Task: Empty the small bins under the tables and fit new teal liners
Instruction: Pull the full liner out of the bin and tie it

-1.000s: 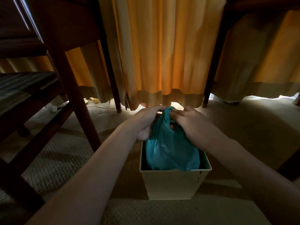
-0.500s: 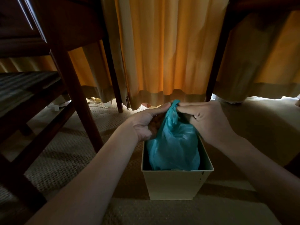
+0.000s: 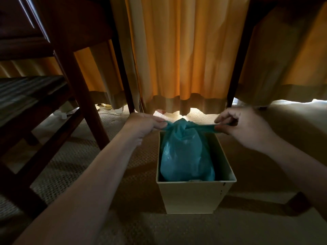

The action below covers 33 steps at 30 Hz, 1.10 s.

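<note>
The left hand (image 3: 145, 125) and right hand (image 3: 244, 128) each pinched a tail of the full teal liner (image 3: 185, 156), apparently knotting it inside the bin (image 3: 192, 197); removal and relining remained.

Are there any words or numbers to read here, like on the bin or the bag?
None can be read.
The cream bin has a plain front, with only small dark specks near its right corner.
The teal bag, pinched by the left hand and the right hand, shows no print.
The curtain is plain too.
</note>
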{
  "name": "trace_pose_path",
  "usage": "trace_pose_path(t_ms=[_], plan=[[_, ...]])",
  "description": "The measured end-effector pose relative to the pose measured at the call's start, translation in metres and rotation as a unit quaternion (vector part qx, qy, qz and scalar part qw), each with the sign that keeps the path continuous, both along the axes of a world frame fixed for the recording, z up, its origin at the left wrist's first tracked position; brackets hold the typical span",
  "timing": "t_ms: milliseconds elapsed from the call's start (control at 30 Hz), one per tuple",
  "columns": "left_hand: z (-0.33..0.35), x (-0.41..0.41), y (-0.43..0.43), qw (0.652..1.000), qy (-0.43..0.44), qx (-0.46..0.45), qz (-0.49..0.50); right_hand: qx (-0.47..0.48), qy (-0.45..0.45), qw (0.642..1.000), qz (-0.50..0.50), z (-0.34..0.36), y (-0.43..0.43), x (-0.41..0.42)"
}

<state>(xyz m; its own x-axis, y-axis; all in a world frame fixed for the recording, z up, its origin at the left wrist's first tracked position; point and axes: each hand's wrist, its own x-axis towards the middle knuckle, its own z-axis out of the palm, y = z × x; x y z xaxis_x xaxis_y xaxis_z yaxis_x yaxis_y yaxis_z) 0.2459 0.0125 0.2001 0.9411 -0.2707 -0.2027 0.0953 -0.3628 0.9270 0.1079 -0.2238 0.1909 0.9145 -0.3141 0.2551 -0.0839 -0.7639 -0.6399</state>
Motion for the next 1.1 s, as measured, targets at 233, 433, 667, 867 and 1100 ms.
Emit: trace_pose_path(t_ms=[233, 433, 667, 867, 1100], plan=[[-0.035, 0.004, 0.023, 0.951, -0.135, 0.277, -0.027, 0.070, 0.141, 0.986, -0.052, -0.053, -0.043, 0.000], [0.011, -0.008, 0.002, 0.957, -0.183, 0.203, -0.101, -0.011, 0.130, 0.989, 0.065, -0.046, 0.012, 0.006], [0.030, -0.024, -0.006, 0.917, -0.342, 0.169, -0.116, 0.074, 0.176, 0.979, 0.072, -0.068, 0.053, 0.025], [-0.057, -0.035, -0.027, 0.813, -0.235, 0.402, -0.351, -0.074, 0.209, 0.973, 0.058, -0.085, 0.038, 0.048], [-0.024, -0.022, -0.079, 0.813, -0.376, 0.316, -0.313, 0.062, 0.157, 0.984, -0.057, -0.028, 0.021, 0.005]])
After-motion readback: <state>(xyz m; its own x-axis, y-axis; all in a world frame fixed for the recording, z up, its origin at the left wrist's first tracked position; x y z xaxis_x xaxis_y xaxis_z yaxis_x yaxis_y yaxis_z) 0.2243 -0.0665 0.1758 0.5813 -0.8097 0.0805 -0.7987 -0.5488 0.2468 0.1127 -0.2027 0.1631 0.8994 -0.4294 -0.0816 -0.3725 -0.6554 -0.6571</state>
